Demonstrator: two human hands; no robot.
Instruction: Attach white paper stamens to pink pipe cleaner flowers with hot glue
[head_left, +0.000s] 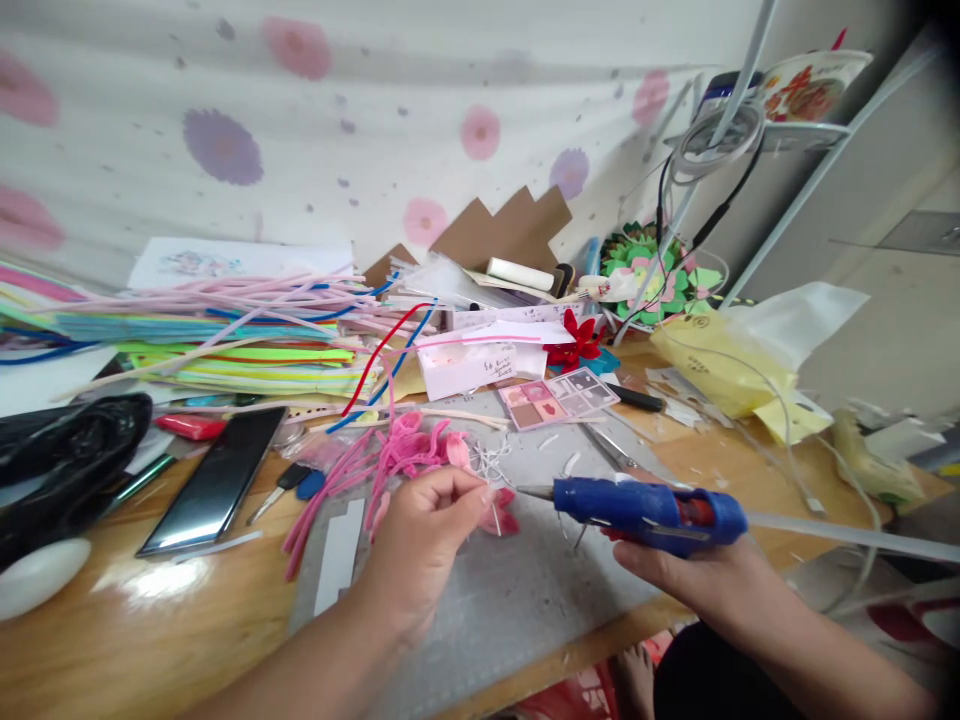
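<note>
My left hand [427,535] is closed in a pinch on a small pink pipe-cleaner flower piece [501,515], held just above a grey cutting mat [510,600]. My right hand [686,570] grips a blue hot glue gun [649,510], whose metal nozzle points left at the pink piece and nearly touches it. A clear glue stick [855,535] sticks out of the gun's back toward the right. More pink pipe cleaners [397,455] lie in a loose heap on the mat just behind my left hand.
A wooden table [150,640] holds a black phone [217,480], a black bag [60,460], stacked coloured foam sheets [225,350], long pipe cleaners, scissors [289,485], an eyeshadow palette [559,395], a red paper flower [577,340], a green paper wreath [652,275] and a yellow bag [720,365].
</note>
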